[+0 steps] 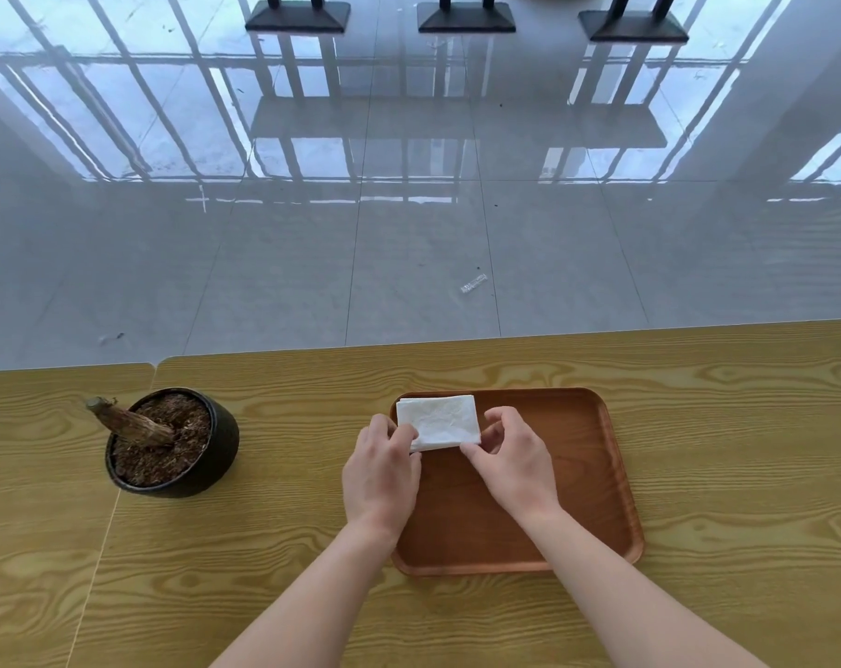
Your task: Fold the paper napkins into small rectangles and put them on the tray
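A white paper napkin (pixel 438 420), folded into a small rectangle, lies in the far left corner of the brown wooden tray (pixel 577 474). My left hand (pixel 382 474) pinches the napkin's near left corner. My right hand (pixel 512 458) pinches its near right edge with thumb and fingers. Both forearms reach in from the bottom of the view over the yellow wood-grain table (pixel 722 426).
A dark round pot (pixel 175 443) with soil and a cut stump stands on the table left of the tray. The table's far edge runs just beyond the tray, with glossy grey floor tiles and black table bases (pixel 466 16) behind.
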